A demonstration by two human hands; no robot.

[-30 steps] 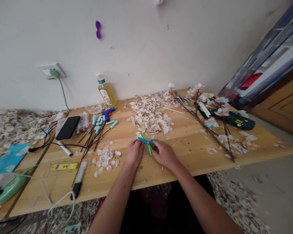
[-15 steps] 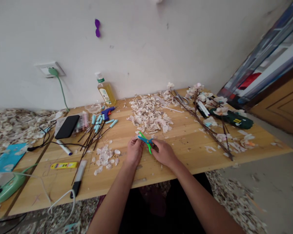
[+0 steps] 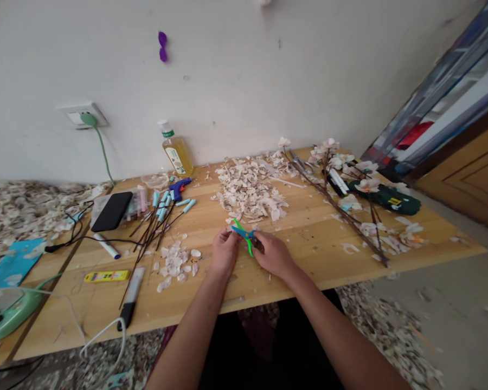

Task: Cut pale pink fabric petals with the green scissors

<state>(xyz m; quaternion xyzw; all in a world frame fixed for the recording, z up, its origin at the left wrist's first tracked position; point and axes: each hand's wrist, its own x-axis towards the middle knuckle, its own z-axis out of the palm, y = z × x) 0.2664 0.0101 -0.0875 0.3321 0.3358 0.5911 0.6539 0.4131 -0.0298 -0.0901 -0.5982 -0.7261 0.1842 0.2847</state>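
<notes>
My right hand [image 3: 273,252] grips a pair of blue and green scissors [image 3: 244,234], whose blades point left toward my other hand. The fingers of my left hand [image 3: 224,250] are pinched together at the blade tips, around a small pale flake that is mostly hidden. Just beyond both hands lies a big heap of pale, petal-like flakes [image 3: 248,187]. A smaller pile of rounded, trimmed petals [image 3: 174,260] rests on the wooden table [image 3: 268,292] to the left of my left hand.
Thin dark stems with light-blue tips [image 3: 162,208], a blue glue gun [image 3: 179,188] and a bottle of yellow liquid [image 3: 176,151] stand or lie left. Nearer are a phone [image 3: 113,211], a marker [image 3: 107,246] and a box cutter [image 3: 130,298]. A flowering branch [image 3: 337,206] occupies the right side.
Both hands stay in nearly the same place. The scissor blades have come closer together, and the scissors sit slightly further right.
</notes>
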